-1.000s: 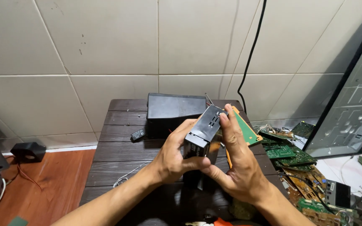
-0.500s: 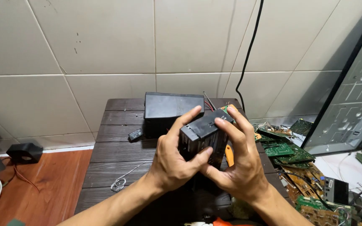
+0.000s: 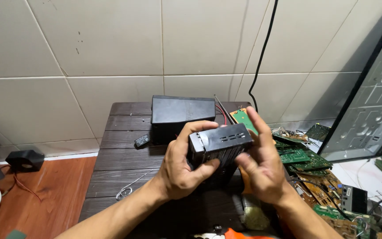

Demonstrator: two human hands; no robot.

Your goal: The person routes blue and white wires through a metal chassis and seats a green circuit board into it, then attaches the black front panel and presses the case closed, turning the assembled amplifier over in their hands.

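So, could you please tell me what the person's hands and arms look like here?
Both the left hand and the right hand are bare, with no gloves, rings or watch visible. The forearms are bare too: no sleeves reach into view, and no markings show.

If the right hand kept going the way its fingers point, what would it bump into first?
Probably the green circuit board just beyond the right hand, whose fingers point up and away past the small black box it holds. Depth is hard to judge.
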